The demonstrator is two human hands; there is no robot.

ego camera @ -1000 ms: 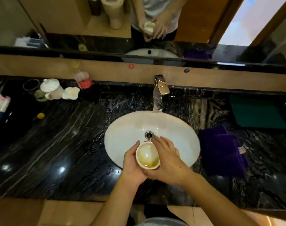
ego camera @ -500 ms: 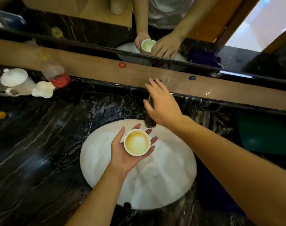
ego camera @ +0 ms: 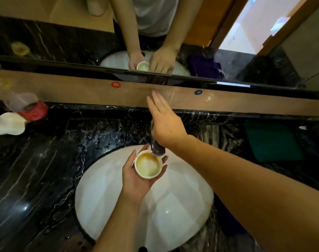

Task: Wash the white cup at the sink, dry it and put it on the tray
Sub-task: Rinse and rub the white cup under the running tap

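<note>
A small white cup (ego camera: 148,165) with a brown-yellow stain inside rests in the palm of my left hand (ego camera: 137,179), held over the white oval sink (ego camera: 173,206). The cup's far rim sits just under the spout of the chrome tap (ego camera: 157,149). My right hand (ego camera: 166,122) lies flat on top of the tap with its fingers stretched out, covering the handle. No water stream is clear in the blur. A green tray (ego camera: 273,140) lies on the counter at the right.
Black marble counter (ego camera: 36,170) surrounds the sink. At the far left stand a white dish (ego camera: 9,123) and a red-based plastic cup (ego camera: 30,108). A mirror above the wooden ledge (ego camera: 82,91) reflects my hands and a purple cloth.
My right hand left the cup and reached up onto the tap. My left hand carried the cup forward until it sat under the spout. The camera leaned closer.
</note>
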